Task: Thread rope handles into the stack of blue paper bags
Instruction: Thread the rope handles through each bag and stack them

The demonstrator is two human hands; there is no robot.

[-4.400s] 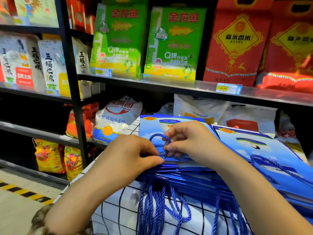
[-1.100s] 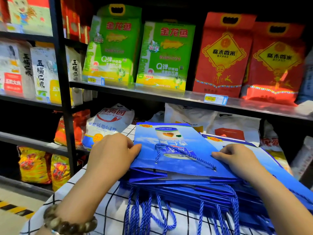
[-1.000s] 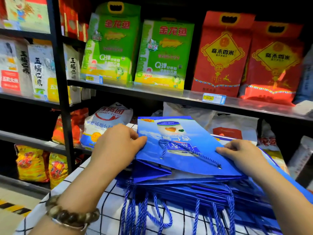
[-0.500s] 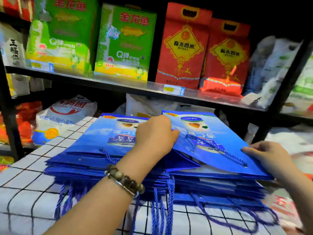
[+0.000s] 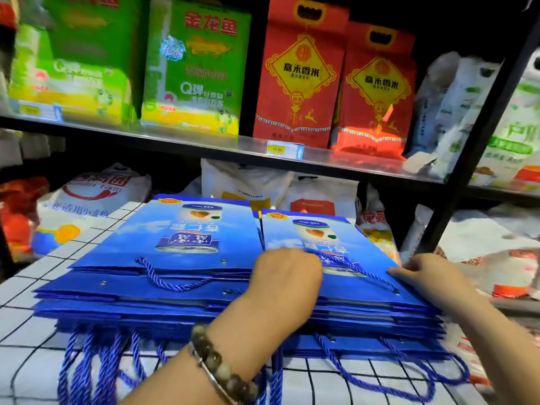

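Settling onto the right pile (image 5: 368, 328) at centre frame, the flat blue paper bag (image 5: 355, 239) with twisted blue rope handle (image 5: 368, 274) threaded has crossed from the left stack (image 5: 175, 241), left grip (image 5: 287, 276) clutching its edge, right grip (image 5: 429, 280) of unclear hold: one more finished.

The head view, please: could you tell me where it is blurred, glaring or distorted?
Head view: the green packs at upper left are motion-smeared; the red packs read sharper; the metal shelf carries a pale sheen; the black shelf post at right leans, a wide-angle bend.
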